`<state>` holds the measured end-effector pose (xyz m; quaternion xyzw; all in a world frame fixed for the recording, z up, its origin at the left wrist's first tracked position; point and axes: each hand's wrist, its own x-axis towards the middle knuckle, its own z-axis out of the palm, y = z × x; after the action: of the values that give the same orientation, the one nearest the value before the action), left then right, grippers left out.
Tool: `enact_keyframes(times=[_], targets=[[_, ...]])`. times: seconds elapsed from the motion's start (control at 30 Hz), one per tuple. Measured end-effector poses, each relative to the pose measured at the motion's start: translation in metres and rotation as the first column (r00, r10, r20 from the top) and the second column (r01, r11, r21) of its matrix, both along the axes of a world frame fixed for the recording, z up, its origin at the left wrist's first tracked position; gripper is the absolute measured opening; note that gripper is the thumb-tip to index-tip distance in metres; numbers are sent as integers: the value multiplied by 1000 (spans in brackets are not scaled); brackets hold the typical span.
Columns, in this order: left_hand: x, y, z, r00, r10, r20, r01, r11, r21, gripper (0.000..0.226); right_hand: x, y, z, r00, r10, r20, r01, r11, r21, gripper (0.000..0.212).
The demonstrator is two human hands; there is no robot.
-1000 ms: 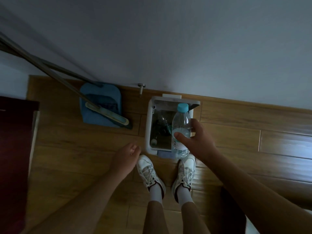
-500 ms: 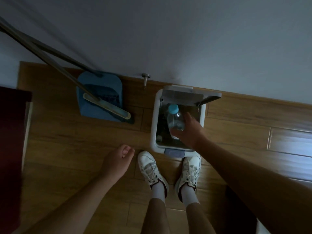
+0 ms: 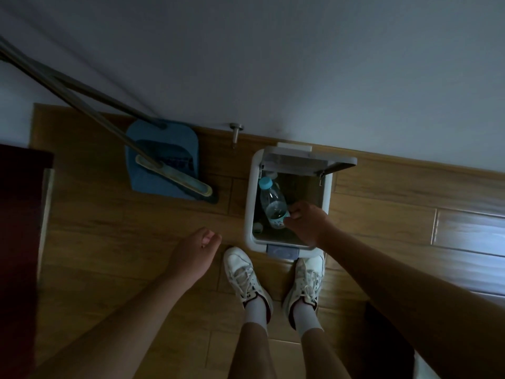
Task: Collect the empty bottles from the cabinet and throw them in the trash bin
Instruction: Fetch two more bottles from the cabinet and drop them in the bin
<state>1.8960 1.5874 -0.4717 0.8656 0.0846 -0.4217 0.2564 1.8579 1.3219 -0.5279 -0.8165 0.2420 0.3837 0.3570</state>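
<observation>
scene: dim room seen from above, wood floor [image 3: 109, 236], pale wall [image 3: 273, 64]
landmark: white trash bin [image 3: 248, 203], standing against the wall, lid [image 3: 306, 161] flipped up at the wall side, opening exposed
bottle [image 3: 272, 203]: clear plastic, pale blue cap [image 3: 265, 183], looks empty; sits inside the bin opening, toward the bin's left wall, tilted with the cap pointing at the lid and the base toward the bin's front edge
right hand [image 3: 307, 224]: over the front right part of the bin opening, fingers and thumb curled round the labelled lower end of the bottle, gripping it
left hand [image 3: 192, 253]: just left of the bin's front corner, above the floor, fingers loosely curled, holds nothing
bin contents: a small pale object [image 3: 258, 228] at the front left inside; too dark to tell what it is
pedal [image 3: 282, 250]: grey, at the bin's front edge; right shoe [image 3: 307, 280] has its toe right at it, cannot tell if pressing
left shoe [image 3: 243, 277]: white, on the floor just in front of the bin
dustpan [image 3: 175, 143]: blue, left of the bin, by the wall, broom head [image 3: 175, 175] lying across it, long handles [image 3: 82, 105] slanting away from the bin
door stop [image 3: 236, 129]: small, metal, at the wall base between dustpan and bin
dark furniture [image 3: 19, 242]: far left of the bin, at the picture edge
</observation>
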Motion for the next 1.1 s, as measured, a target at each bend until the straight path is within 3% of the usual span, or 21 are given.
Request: enact_keyframes(times=[0.3, 0.47, 0.67, 0.77, 0.93, 1.1], targets=[[-4, -9, 24, 1000, 12, 18, -12, 1000, 3, 44, -4, -17, 25, 999, 20, 25, -20, 1000, -1, 33], [-9, -12, 5, 999, 15, 37, -15, 1000, 5, 41, 18, -8, 14, 993, 20, 114, -25, 999, 40, 35], [-16, -2, -15, 1000, 19, 21, -20, 1000, 15, 44, 23, 6, -1, 968, -108, 226, 102, 994, 39, 46], [-20, 5, -23, 1000, 10, -4, -10, 999, 31, 44, 32, 11, -7, 955, -84, 284, 81, 996, 23, 51], [-12, 13, -33, 1000, 25, -5, -25, 999, 41, 44, 46, 21, -24, 965, -74, 250, 64, 997, 47, 47], [-4, 22, -35, 999, 4, -52, -3, 1000, 31, 35, 24, 18, -15, 937, -62, 345, 57, 998, 24, 49]])
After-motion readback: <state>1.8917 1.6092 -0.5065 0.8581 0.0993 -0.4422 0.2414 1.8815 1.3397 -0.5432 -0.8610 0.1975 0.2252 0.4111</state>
